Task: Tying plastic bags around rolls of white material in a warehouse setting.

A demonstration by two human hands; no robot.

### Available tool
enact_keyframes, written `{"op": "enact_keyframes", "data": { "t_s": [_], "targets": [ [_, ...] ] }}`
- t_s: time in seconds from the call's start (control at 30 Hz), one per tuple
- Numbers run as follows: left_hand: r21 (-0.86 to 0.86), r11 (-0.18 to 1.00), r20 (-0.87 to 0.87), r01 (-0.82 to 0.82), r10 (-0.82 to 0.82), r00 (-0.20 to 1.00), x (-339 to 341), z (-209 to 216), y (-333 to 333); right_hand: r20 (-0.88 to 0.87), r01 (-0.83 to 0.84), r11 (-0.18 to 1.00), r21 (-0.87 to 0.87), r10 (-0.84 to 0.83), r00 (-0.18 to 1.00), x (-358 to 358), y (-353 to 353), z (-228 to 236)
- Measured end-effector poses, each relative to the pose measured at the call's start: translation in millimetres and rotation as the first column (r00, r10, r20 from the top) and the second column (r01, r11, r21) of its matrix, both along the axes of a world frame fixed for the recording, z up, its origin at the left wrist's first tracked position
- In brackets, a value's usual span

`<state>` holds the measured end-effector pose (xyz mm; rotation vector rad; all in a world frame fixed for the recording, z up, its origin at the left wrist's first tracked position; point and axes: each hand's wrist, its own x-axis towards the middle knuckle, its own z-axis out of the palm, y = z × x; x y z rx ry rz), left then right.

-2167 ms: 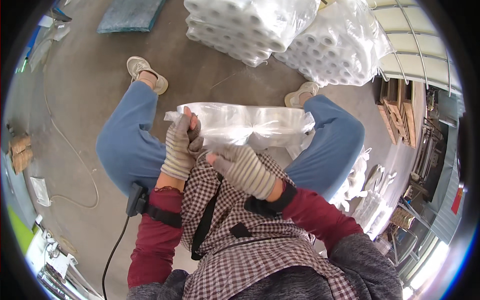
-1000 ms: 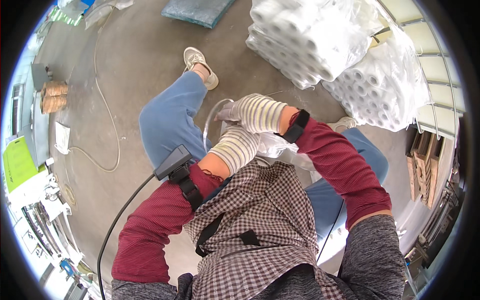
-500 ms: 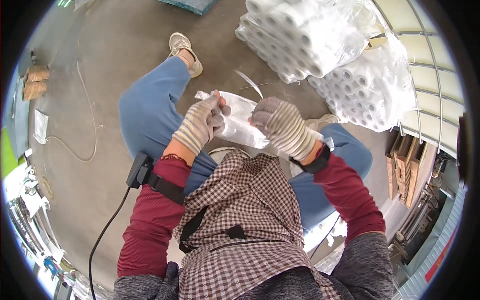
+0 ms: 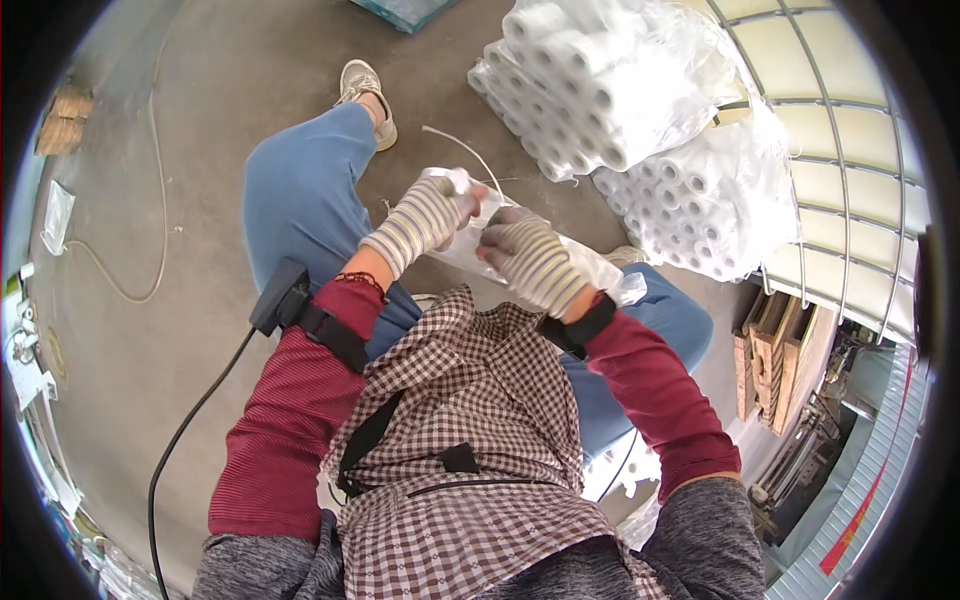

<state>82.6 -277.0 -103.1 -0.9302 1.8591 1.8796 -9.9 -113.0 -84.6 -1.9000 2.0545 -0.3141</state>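
Note:
A shiny clear plastic bag (image 4: 585,262) lies slantwise across my lap, its contents too blurred to make out. My left hand (image 4: 432,218), in a striped fingerless glove, is closed at the bag's upper left end. Close beside it, my right hand (image 4: 532,258) has its fingers bent in a pinch over the bag. From between the two hands a thin white strip (image 4: 468,148) curves up and left, its free end in the air. Its lower end runs in by my right fingers, where the exact grip is hidden.
Wrapped stacks of white rolls (image 4: 590,85) stand ahead on the right, beside a caged white tank (image 4: 850,140). Wooden pallets (image 4: 775,350) are at the right. A hose (image 4: 160,220) lies on the floor at left. A black cable (image 4: 195,425) hangs from my left forearm's device.
My right hand has moved left, closer to my left hand. The white strip now arcs further left. The view has shifted slightly.

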Motion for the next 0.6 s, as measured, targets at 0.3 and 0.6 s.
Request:
{"op": "enact_keyframes", "data": {
  "t_s": [0.3,0.6],
  "targets": [
    [-0.373,0.844,-0.120,0.385,-0.455,0.882,14,1,-4,0.542,0.473,0.816,0.332,-0.576,0.612,7,0,15],
    [0.323,0.946,-0.155,-0.030,0.084,0.984,10,-8,-11,0.204,0.319,0.929,0.190,-0.355,0.913,23,12,63]
  ]
}}
